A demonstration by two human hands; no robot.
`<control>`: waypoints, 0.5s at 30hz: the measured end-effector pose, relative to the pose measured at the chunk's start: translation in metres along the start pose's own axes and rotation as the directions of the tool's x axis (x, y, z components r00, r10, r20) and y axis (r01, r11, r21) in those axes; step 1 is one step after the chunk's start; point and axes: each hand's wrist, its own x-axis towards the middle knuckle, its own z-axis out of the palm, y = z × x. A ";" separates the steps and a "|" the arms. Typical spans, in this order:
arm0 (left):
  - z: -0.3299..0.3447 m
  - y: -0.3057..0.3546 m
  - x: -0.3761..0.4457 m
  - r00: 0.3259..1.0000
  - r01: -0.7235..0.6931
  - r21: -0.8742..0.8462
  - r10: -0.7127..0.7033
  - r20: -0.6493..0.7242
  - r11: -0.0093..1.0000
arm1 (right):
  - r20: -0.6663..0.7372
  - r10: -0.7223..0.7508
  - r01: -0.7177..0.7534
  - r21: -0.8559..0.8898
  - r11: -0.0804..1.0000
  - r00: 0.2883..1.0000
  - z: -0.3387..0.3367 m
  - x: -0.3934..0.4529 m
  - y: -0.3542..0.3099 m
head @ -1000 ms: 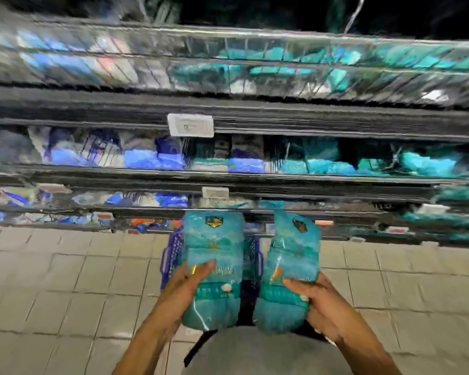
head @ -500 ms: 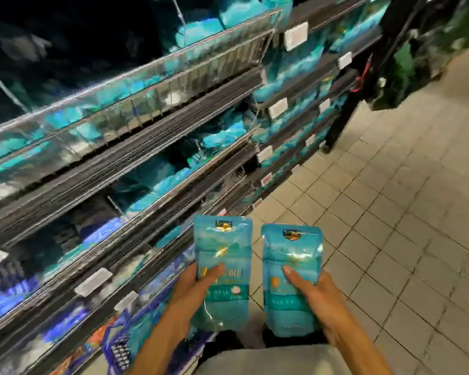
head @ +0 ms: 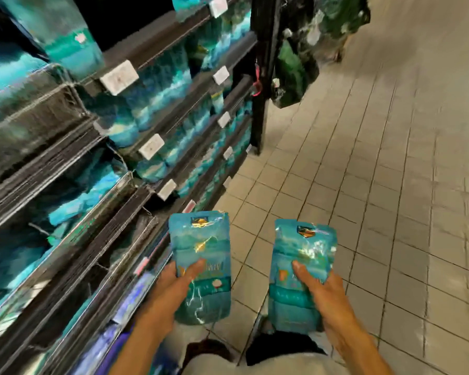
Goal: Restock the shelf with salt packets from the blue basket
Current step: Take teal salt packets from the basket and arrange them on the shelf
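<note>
Shop aisle, stocked shelves (head: 173, 109), price tags (head: 119, 77), tiled floor (head: 377, 171)

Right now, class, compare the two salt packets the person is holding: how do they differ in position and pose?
The left packet, gripped by the left hand, sits next to the shelf; the right packet, gripped by the right hand, is over the tiled floor.
The left packet's top reaches higher in the frame than the right packet's.
Both are teal, glossy, held upright with a thumb across the front.

My fingers hide behind both salt packets (head: 201, 266); packet print is unreadable. At nine o'clock, blurred shelf stock (head: 152, 85) runs off-frame.
</note>
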 end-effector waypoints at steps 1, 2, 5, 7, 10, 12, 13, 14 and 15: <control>0.009 0.007 0.008 1.000 -0.007 -0.006 0.007 -0.011 1.000 | -0.011 -0.005 0.005 -0.003 1.000 1.000 -0.009 0.009 -0.009; 0.022 0.013 0.019 1.000 -0.008 -0.006 0.008 -0.022 1.000 | -0.022 -0.012 0.011 -0.011 1.000 1.000 -0.021 0.021 -0.020; 0.054 0.035 0.050 1.000 0.000 0.023 0.000 -0.030 1.000 | -0.022 -0.019 0.018 -0.038 0.999 1.000 -0.043 0.054 -0.052; 0.071 0.052 0.067 1.000 -0.009 0.024 0.009 -0.025 1.000 | -0.025 -0.032 0.031 -0.037 0.999 0.999 -0.049 0.075 -0.070; 0.086 0.076 0.096 0.998 -0.022 -0.001 0.022 -0.052 1.000 | 0.009 -0.049 0.049 -0.018 0.999 0.999 -0.047 0.109 -0.096; 0.094 0.093 0.116 0.998 -0.032 -0.024 0.031 -0.049 0.999 | 0.029 -0.050 0.050 -0.017 0.999 0.998 -0.041 0.133 -0.114; 0.096 0.102 0.128 0.998 -0.033 -0.036 0.031 -0.047 0.999 | 0.039 -0.051 0.052 -0.016 0.999 0.998 -0.038 0.146 -0.123; 0.098 0.111 0.141 0.998 -0.038 -0.047 0.036 -0.046 0.998 | 0.051 -0.059 0.060 -0.021 0.998 0.997 -0.034 0.160 -0.132; 0.101 0.122 0.156 0.998 -0.046 -0.056 0.043 -0.049 0.997 | 0.063 -0.069 0.071 -0.029 0.997 0.996 -0.029 0.175 -0.142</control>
